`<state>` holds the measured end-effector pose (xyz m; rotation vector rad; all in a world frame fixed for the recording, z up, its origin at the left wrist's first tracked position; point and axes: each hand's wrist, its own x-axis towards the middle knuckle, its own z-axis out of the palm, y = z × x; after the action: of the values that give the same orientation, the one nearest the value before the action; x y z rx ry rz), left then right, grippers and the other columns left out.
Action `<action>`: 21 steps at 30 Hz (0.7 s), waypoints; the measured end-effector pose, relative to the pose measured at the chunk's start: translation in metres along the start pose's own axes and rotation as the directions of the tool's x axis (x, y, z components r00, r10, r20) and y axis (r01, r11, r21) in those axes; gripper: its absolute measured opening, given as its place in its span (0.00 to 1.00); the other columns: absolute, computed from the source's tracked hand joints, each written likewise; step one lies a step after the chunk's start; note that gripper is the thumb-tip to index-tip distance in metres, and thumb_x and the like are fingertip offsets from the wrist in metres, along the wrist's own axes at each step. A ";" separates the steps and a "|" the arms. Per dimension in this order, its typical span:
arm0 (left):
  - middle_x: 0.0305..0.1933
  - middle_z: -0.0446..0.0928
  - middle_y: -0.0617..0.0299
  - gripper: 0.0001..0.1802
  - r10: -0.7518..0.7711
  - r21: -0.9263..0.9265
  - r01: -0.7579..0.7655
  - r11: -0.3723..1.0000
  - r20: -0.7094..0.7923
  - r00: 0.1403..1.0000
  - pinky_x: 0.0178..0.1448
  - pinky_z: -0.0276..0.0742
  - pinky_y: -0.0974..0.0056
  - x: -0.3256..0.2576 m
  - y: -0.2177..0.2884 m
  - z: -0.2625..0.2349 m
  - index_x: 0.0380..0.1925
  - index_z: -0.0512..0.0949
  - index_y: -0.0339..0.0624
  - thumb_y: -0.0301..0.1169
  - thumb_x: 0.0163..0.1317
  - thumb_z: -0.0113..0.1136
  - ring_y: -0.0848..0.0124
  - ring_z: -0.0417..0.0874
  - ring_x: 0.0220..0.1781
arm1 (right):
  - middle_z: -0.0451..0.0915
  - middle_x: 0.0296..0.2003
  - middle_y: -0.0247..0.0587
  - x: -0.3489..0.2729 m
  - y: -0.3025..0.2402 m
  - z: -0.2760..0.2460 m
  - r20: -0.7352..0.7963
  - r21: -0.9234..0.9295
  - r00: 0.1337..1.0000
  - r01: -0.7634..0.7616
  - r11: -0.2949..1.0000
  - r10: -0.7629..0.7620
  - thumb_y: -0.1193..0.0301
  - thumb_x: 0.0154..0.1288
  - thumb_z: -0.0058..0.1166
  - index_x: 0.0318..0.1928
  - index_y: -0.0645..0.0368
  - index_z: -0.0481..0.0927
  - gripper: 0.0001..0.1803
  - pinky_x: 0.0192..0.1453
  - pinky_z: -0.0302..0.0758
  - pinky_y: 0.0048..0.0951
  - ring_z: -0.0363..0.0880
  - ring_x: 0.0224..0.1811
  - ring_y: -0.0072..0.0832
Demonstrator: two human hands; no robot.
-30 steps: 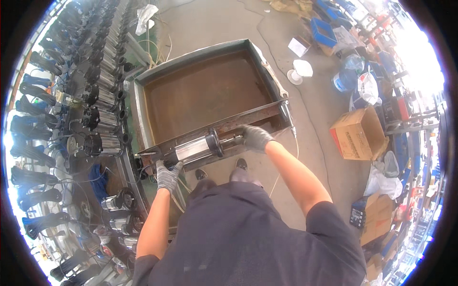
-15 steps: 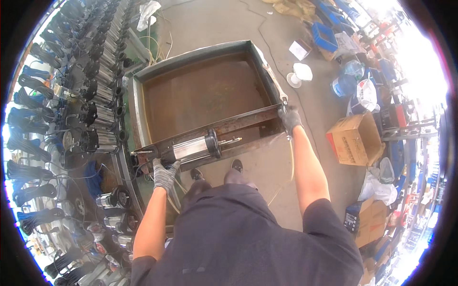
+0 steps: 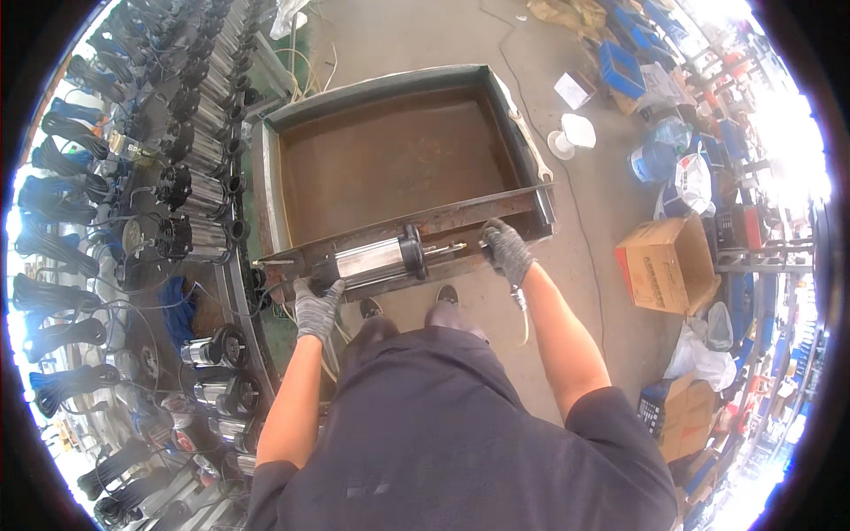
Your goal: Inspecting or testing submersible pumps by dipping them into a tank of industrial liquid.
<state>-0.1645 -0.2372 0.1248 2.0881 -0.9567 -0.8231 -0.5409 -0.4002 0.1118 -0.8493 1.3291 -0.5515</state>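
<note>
Right hand (image 3: 506, 252) moved off tank (image 3: 381, 94) corner to beside the shaft (image 3: 447, 250), closed round a hose tool (image 3: 518, 296) (mostly hidden). Left hand (image 3: 316, 310) still gripping cylindrical pump (image 3: 367, 258) across tank's near side; grey floor (image 3: 425, 34).

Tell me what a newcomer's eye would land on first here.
Probably the big, brown-bottomed tank at upper centre. Next comes the shiny metal cylinder lying along its near side, the gloved left hand at its left end. Rows of similar units crowd the left side.
</note>
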 end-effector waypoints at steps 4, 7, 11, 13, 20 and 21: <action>0.55 0.82 0.41 0.45 0.053 0.153 -0.045 0.987 -0.050 0.997 0.64 0.77 0.56 0.004 -0.002 -0.002 0.62 0.68 0.25 0.43 0.55 0.81 0.54 0.84 0.57 | 0.71 0.19 0.28 -0.001 -0.007 0.024 -0.007 0.004 0.984 -0.179 0.984 0.179 0.66 0.72 0.49 0.36 0.49 0.80 0.07 0.14 0.56 0.27 0.65 0.13 0.19; 0.52 0.83 0.41 0.43 0.058 0.158 -0.050 0.986 -0.048 0.997 0.62 0.78 0.55 0.005 -0.001 -0.004 0.60 0.70 0.26 0.44 0.54 0.81 0.53 0.85 0.55 | 0.71 0.19 0.27 0.004 -0.007 0.029 0.009 0.083 0.978 -0.210 0.974 0.209 0.66 0.70 0.50 0.36 0.47 0.81 0.07 0.15 0.55 0.25 0.66 0.14 0.18; 0.46 0.86 0.44 0.40 0.082 0.069 -0.081 0.994 -0.005 0.997 0.58 0.79 0.54 0.003 0.005 -0.006 0.55 0.73 0.28 0.45 0.53 0.82 0.52 0.87 0.50 | 0.71 0.19 0.27 0.013 0.000 0.031 0.036 0.135 0.970 -0.242 0.961 0.239 0.64 0.69 0.51 0.33 0.46 0.80 0.07 0.15 0.55 0.25 0.66 0.13 0.19; 0.46 0.86 0.44 0.40 0.037 0.129 -0.033 0.991 -0.027 0.999 0.58 0.80 0.54 0.004 0.007 -0.008 0.54 0.74 0.28 0.45 0.53 0.82 0.52 0.87 0.50 | 0.71 0.18 0.27 0.016 0.004 0.032 -0.002 0.197 0.956 -0.288 0.937 0.294 0.64 0.69 0.51 0.31 0.45 0.78 0.08 0.15 0.55 0.26 0.66 0.13 0.19; 0.48 0.86 0.40 0.41 0.013 0.236 -0.016 0.972 0.014 1.000 0.57 0.81 0.53 0.010 0.008 -0.013 0.53 0.75 0.28 0.48 0.50 0.84 0.48 0.87 0.51 | 0.71 0.16 0.29 0.019 0.009 0.036 0.061 0.234 0.962 -0.274 0.933 0.267 0.64 0.68 0.51 0.30 0.45 0.77 0.08 0.15 0.56 0.27 0.65 0.12 0.20; 0.48 0.86 0.40 0.41 -0.010 0.254 0.010 0.967 -0.001 1.000 0.57 0.81 0.53 0.010 0.006 -0.013 0.53 0.75 0.28 0.48 0.50 0.84 0.48 0.87 0.51 | 0.71 0.16 0.29 0.020 0.009 0.037 0.027 0.253 0.959 -0.278 0.927 0.280 0.64 0.68 0.51 0.30 0.46 0.77 0.08 0.15 0.56 0.27 0.65 0.12 0.21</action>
<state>-0.1518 -0.2447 0.1342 2.3115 -1.1018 -0.7366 -0.5018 -0.4018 0.0932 -0.4361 1.3264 -0.4879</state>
